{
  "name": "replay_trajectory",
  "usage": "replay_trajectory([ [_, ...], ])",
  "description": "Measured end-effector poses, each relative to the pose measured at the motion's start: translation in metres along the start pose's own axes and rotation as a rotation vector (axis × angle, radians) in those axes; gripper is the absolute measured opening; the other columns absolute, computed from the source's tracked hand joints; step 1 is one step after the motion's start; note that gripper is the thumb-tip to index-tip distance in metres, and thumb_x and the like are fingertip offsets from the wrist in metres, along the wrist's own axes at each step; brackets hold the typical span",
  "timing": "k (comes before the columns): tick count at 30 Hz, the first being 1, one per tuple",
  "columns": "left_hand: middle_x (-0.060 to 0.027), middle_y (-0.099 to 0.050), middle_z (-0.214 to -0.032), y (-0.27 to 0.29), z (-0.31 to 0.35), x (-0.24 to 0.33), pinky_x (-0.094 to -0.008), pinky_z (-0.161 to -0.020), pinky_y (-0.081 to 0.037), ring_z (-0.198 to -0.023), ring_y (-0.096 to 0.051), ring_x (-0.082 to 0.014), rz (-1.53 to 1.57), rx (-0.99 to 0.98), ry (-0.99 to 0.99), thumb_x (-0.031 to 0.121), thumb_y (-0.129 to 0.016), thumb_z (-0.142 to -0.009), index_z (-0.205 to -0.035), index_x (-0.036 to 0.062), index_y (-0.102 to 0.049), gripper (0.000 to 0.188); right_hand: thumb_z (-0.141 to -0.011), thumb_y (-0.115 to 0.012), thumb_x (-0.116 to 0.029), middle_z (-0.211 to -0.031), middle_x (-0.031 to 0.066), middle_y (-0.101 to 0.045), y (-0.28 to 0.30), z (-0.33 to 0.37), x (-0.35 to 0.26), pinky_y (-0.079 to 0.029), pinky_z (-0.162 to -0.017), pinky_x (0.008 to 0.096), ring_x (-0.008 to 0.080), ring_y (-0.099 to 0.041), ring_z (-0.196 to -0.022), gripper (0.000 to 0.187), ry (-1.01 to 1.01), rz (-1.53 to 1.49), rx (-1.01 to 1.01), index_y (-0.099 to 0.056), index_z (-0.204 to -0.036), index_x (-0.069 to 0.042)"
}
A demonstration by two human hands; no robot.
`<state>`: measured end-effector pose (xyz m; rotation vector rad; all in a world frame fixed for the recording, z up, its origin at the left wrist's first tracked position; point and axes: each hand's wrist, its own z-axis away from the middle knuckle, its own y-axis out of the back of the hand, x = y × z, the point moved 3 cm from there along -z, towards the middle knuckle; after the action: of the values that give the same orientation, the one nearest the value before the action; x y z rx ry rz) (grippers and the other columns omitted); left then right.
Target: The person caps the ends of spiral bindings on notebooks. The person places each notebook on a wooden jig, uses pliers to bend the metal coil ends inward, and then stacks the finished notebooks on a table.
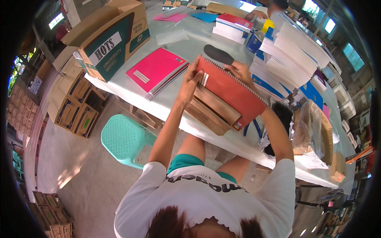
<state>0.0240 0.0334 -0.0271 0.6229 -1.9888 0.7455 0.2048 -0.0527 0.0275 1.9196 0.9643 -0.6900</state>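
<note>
Head view: both hands grip a red spiral notebook (232, 93) at its top corners, left hand (191, 81) at ten o'clock, right hand (239, 71) at one o'clock, above wooden blocks (210, 111) on the table's (186, 49) near edge

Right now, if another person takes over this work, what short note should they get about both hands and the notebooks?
Left hand: grips the top left corner of the red notebook, near its spiral edge.
Right hand: grips the top edge of the same notebook.
The red notebook leans tilted on a wooden jig at the table edge.
Done: a pink notebook lies flat to the left.
Left: the red notebook is not yet laid down. White paper stacks wait on the right.
</note>
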Motion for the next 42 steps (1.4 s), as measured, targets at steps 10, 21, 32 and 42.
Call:
replay_trajectory([
  [10,-0.0026,-0.048,-0.127,-0.003,0.009,0.007,-0.0267,-0.102,-0.036,-0.113,-0.048,-0.0123,0.047,0.084,-0.059,0.009,-0.057,-0.095,-0.146,0.0094,-0.04,0.053,-0.091,-0.06,-0.018,-0.111,0.0106,-0.066,-0.025,0.043,-0.053,-0.047,-0.084,0.0289,0.0146,-0.057,-0.095,0.037,0.042,-0.225,-0.153,-0.059,-0.125,-0.006],
  [21,0.0015,-0.046,-0.104,-0.033,0.056,0.011,-0.0205,-0.087,-0.038,-0.092,-0.047,-0.008,0.059,0.466,-0.176,0.003,-0.063,-0.091,-0.133,0.0067,-0.056,0.043,-0.088,-0.056,-0.015,-0.124,0.0121,-0.058,0.059,0.128,0.052,-0.039,-0.096,0.0451,0.0316,-0.05,-0.113,0.036,-0.318,1.094,0.106,-0.059,-0.124,-0.01],
  [32,-0.006,-0.062,-0.118,-0.004,0.035,0.067,-0.031,-0.089,-0.046,-0.101,-0.058,-0.0152,-0.214,-0.011,-0.18,0.005,-0.069,-0.086,-0.117,0.0044,-0.061,0.032,-0.088,-0.062,-0.033,-0.124,0.0246,-0.05,-0.021,0.252,0.0,-0.035,-0.1,0.053,0.0412,-0.046,-0.116,0.059,-0.598,1.138,0.3,-0.044,-0.137,-0.006],
  [42,-0.0092,-0.067,-0.093,-0.007,0.027,0.096,-0.0299,-0.085,-0.047,-0.09,-0.061,-0.017,-0.532,-0.046,-0.063,0.009,-0.067,-0.088,-0.096,-0.0007,-0.066,0.013,-0.083,-0.063,-0.033,-0.123,0.0249,-0.045,-0.011,0.251,0.024,-0.034,-0.099,0.0504,0.0418,-0.044,-0.114,0.066,-0.725,1.097,0.277,-0.042,-0.137,0.0],
])
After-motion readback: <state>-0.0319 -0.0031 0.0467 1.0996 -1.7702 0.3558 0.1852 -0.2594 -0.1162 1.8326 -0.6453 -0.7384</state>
